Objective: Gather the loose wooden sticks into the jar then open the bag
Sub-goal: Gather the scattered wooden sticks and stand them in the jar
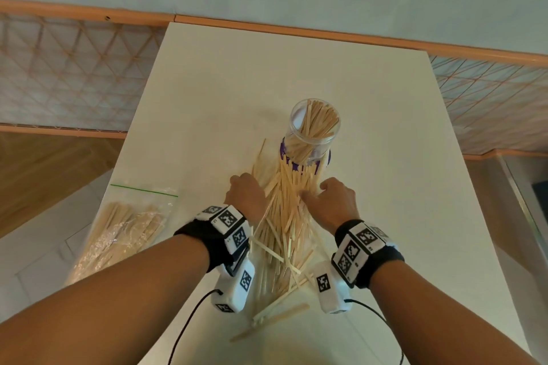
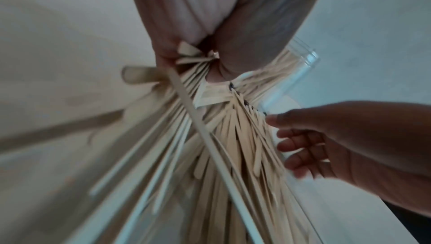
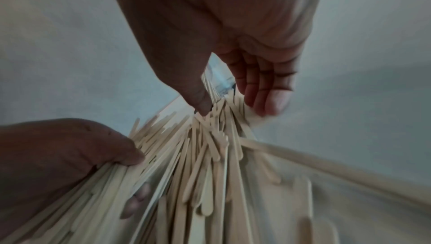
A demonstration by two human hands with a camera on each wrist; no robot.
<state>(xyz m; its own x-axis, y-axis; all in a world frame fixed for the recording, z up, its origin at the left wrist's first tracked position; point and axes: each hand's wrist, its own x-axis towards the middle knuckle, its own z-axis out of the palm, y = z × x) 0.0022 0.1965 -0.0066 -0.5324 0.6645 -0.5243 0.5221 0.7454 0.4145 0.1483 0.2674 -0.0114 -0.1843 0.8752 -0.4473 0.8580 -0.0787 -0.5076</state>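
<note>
A clear jar [image 1: 315, 130] with a purple label stands upright mid-table, part filled with wooden sticks. A long pile of loose wooden sticks [image 1: 284, 222] runs from the jar's base toward me. My left hand [image 1: 247, 195] is at the pile's left side; in the left wrist view its fingers [image 2: 168, 52] curl around a bunch of sticks [image 2: 233, 137], thumb on top. My right hand [image 1: 335, 201] is at the pile's right side, its thumb [image 3: 200, 104] and nearly straight fingers [image 3: 268, 100] touching the stick ends [image 3: 210, 146] near the jar. A clear zip bag [image 1: 124, 228] of sticks lies at the left table edge, green seal closed.
The white table [image 1: 385, 127] backs onto an orange rail and a net fence. Stray sticks [image 1: 267, 320] lie scattered near the front edge between my wrists. The bag overhangs the table's left edge. Cables trail from both wrist cameras.
</note>
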